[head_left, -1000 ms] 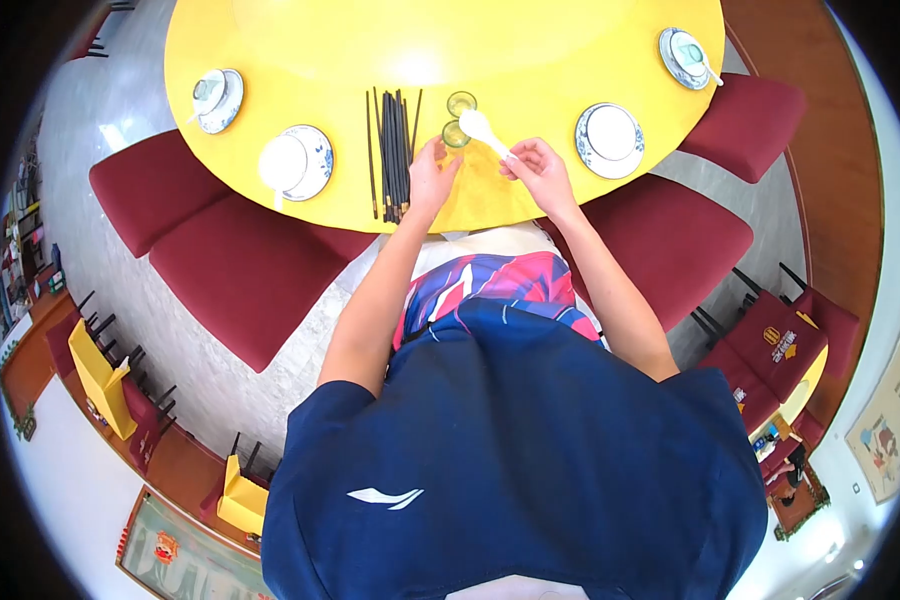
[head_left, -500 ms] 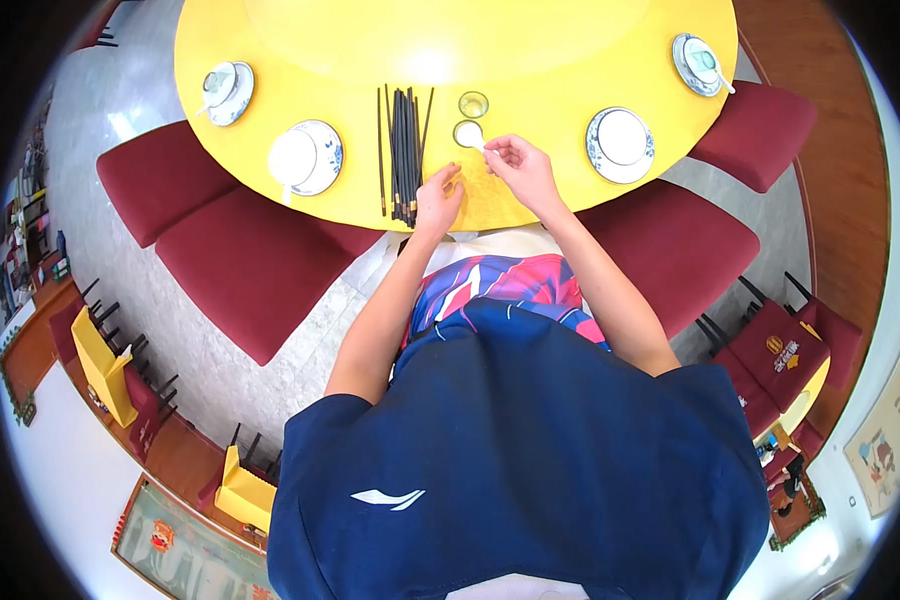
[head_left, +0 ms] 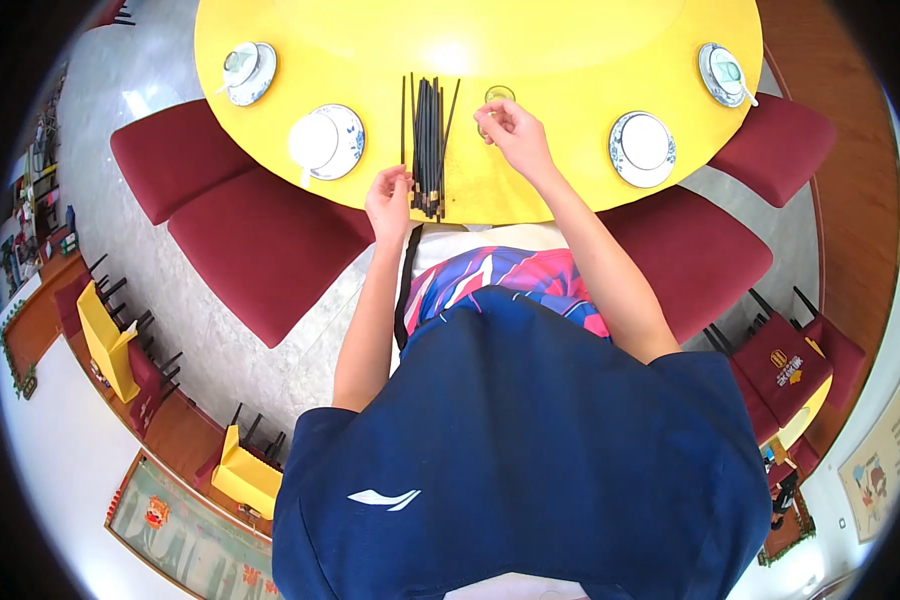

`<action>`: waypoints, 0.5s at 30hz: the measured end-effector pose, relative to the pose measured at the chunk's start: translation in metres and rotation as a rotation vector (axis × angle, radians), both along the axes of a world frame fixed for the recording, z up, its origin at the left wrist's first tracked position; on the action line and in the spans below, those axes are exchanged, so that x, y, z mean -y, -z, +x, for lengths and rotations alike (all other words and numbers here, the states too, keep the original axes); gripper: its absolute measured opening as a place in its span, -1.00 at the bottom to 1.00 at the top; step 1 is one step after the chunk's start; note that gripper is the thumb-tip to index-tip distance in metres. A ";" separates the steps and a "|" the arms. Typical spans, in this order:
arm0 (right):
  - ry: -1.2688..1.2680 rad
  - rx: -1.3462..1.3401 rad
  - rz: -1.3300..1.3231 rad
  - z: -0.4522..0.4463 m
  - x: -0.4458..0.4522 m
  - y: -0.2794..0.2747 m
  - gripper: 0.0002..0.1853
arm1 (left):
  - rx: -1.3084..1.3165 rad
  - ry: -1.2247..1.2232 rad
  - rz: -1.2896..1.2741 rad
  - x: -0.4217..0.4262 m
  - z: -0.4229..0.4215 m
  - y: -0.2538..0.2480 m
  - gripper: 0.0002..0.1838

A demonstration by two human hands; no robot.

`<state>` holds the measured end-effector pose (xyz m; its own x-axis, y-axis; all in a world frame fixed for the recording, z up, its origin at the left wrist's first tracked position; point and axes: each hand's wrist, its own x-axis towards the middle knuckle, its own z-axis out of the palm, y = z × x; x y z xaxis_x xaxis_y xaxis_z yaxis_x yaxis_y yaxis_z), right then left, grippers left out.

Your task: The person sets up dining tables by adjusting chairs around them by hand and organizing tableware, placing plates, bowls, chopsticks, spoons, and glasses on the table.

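My left hand (head_left: 388, 203) is at the left side of a bundle of black chopsticks (head_left: 428, 140). Its fingers are curled at the lower end of a single chopstick (head_left: 403, 120) lying apart from the bundle, and they cover that end. To the right, my right hand (head_left: 515, 135) reaches over the table with thumb and fingers pinched at a small glass cup (head_left: 485, 130), which they partly hide. Just beyond stands a second glass cup (head_left: 500, 93). The white spoon from the earlier frame does not show now.
The round yellow table (head_left: 530, 200) carries white bowls on blue-patterned plates: one at left (head_left: 347, 150), one at right (head_left: 642, 150). Farther round are two more settings (head_left: 255, 75) (head_left: 722, 75). Dark red chairs (head_left: 270, 255) (head_left: 685, 255) stand at both sides.
My left hand has moved from the right of the chopstick bundle to its left side. My right hand has moved forward over the near glass cup, and the white spoon is out of sight.
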<state>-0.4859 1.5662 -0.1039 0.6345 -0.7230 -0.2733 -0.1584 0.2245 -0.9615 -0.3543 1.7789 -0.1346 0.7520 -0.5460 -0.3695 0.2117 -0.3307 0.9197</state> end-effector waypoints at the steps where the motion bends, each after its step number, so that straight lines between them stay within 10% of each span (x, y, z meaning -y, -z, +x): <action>1: -0.001 0.000 0.001 0.000 0.000 -0.002 -0.75 | 0.034 0.007 0.029 -0.003 0.006 -0.001 -0.81; 15: 0.192 0.059 -0.015 -0.076 0.017 -0.043 -0.82 | 0.542 -0.451 0.305 -0.059 0.096 -0.012 -0.67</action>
